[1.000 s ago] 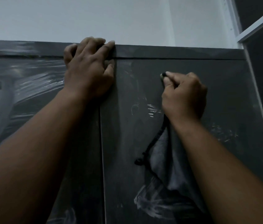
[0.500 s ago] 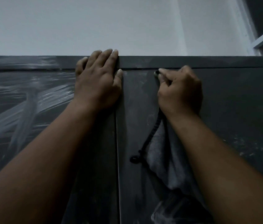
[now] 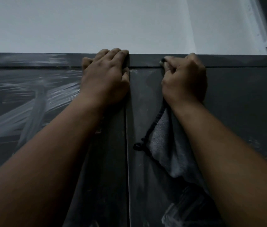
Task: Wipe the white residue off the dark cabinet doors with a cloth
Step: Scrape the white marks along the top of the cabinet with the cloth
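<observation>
1. Gripping the cloth point(image 3: 163, 149) in my right hand point(image 3: 184, 81), I keep the fingers curled tight round a bunched corner; a small tip of it shows past my fingertips at the top edge of the right cabinet door point(image 3: 236, 112).
2. My left hand point(image 3: 104, 77) lies flat, fingers straight and together, pressed on the top right corner of the left cabinet door point(image 3: 23, 99), just beside the seam. It holds nothing.
3. White residue point(image 3: 36, 102) streaks the left door heavily; a smaller smear point(image 3: 182, 210) sits low on the right door, partly behind my forearm.
4. Handling, as I judge it: the cloth is soft, light and limp, with a dark stitched border point(image 3: 152, 128). Its loose tail hangs below my wrist against the door. Taken as a wad in the palm, it gives firm rubbing pressure; held by an edge, it would fold.
</observation>
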`<state>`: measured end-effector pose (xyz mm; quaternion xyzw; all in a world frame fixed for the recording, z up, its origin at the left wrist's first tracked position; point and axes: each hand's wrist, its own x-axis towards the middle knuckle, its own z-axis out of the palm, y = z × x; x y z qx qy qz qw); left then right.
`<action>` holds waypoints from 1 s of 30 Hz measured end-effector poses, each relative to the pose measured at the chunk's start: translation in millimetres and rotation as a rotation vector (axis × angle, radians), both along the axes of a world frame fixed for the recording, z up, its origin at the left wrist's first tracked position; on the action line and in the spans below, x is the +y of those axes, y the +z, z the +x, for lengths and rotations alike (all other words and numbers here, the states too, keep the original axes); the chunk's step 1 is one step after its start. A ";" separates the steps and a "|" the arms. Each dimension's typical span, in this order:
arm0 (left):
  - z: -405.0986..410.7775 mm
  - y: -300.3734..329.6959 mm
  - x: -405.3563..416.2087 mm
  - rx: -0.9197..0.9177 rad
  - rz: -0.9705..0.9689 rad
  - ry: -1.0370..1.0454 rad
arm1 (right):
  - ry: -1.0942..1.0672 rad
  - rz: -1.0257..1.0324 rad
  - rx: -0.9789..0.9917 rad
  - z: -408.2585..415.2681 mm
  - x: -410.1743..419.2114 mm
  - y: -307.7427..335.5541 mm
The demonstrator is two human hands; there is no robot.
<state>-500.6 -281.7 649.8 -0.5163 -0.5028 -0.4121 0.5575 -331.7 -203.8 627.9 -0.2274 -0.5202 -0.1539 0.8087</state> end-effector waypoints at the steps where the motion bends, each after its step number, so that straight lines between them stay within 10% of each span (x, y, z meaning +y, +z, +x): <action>1: 0.5 0.4 -0.4 0.000 -0.010 0.002 | 0.022 0.010 -0.013 -6.1 -2.8 2.7; 6: 0.5 -4.5 1.3 -0.024 -0.035 -0.038 | -0.016 0.068 -0.188 -27.4 -10.6 -19.1; 14: -0.8 -6.7 0.3 -0.024 -0.018 -0.070 | -0.019 -0.029 0.091 -9.4 -6.1 7.6; 22: -12.9 -2.1 -7.3 -0.002 -0.021 -0.108 | 0.015 0.122 -0.297 -40.3 -21.5 -18.6; 30: -27.5 -4.4 -10.2 0.018 0.009 -0.093 | 0.017 -0.007 -0.006 -28.0 -11.9 -5.1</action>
